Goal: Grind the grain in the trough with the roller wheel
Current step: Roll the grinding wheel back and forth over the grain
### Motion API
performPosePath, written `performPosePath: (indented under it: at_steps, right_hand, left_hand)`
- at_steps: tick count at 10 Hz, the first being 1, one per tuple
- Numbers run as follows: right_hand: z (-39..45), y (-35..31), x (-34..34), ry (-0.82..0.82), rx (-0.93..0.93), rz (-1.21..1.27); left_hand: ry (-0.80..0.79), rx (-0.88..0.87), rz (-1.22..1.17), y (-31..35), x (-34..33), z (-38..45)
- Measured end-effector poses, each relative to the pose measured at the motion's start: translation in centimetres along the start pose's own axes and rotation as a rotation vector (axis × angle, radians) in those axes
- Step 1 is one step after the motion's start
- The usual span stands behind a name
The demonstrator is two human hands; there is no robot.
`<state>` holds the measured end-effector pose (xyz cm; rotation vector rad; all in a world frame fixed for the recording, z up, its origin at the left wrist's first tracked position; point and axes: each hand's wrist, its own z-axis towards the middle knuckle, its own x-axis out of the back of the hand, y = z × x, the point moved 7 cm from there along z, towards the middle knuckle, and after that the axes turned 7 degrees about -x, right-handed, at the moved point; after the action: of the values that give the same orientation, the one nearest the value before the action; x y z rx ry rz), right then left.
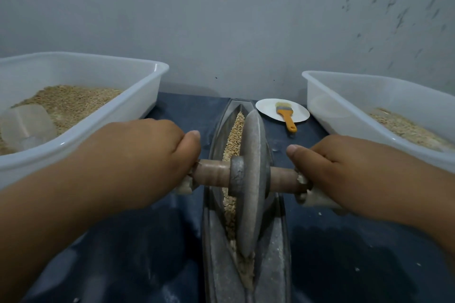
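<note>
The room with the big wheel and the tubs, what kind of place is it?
Probably a small workroom for grinding grain or herbs by hand. A roller wheel sits in a long trough of grain, white tubs hold more, and a brush lies on a plate.

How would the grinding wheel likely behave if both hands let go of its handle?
The wheel looks like thick metal, so probably heavy. It stands on a thin edge in the trough, so it could roll along or tip sideways. The left hand and right hand steady it.

dark table [152, 241], trough [211, 229], tubs [138, 96], plate [268, 108]
</note>
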<state>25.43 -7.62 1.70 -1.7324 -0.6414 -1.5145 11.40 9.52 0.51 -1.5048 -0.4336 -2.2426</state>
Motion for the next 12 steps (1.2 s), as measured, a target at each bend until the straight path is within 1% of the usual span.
performPosePath:
  at_steps: [1,2,3,4,5,6,7,8,9,10,11,12]
  right_hand:
    - [1.2,0.7,-0.3,0.069,-0.029,0.02]
    - [2.3,0.9,-0.4,0.206,-0.006,-0.016]
    - [4.2,0.8,0.0,0.344,0.038,-0.065]
    - [7.3,1.0,0.5,0.415,0.067,-0.086]
    - [10.5,1.1,1.9,0.542,0.074,-0.16]
    - [12.0,1.1,2.8,0.649,0.062,-0.175]
    - [11.7,1.1,2.1,0.633,0.06,-0.204]
    - [8.7,0.9,1.0,0.562,0.099,-0.24]
    - [4.6,0.8,0.4,0.465,0.122,-0.202]
    - [1.2,1.2,0.1,0.331,0.12,-0.124]
    - [-1.4,1.6,0.5,0.249,0.108,-0.046]
    - [-2.6,1.1,0.9,0.241,0.118,-0.015]
  left_hand:
    - [0.124,-0.025,-0.031,1.1,1.4,-1.1]
    - [0.174,-0.058,0.06,1.3,0.8,0.9]
    - [0.196,-0.018,0.085,0.5,-0.1,3.1]
    - [0.01,-0.072,0.227,0.0,-1.2,5.5]
    - [0.093,-0.072,0.243,-0.9,-2.4,7.9]
    - [0.189,-0.061,0.232,-1.3,-2.0,9.0]
    - [0.137,-0.102,0.235,-0.8,-2.5,8.2]
    - [0.053,-0.147,0.22,0.0,-1.7,5.6]
    - [-0.089,-0.126,0.22,0.3,-1.9,2.1]
    - [0.086,0.055,-0.068,0.6,1.5,-1.3]
    - [0.091,-0.062,-0.001,1.2,2.6,-1.8]
    - [0.052,-0.146,0.096,1.9,3.0,-1.9]
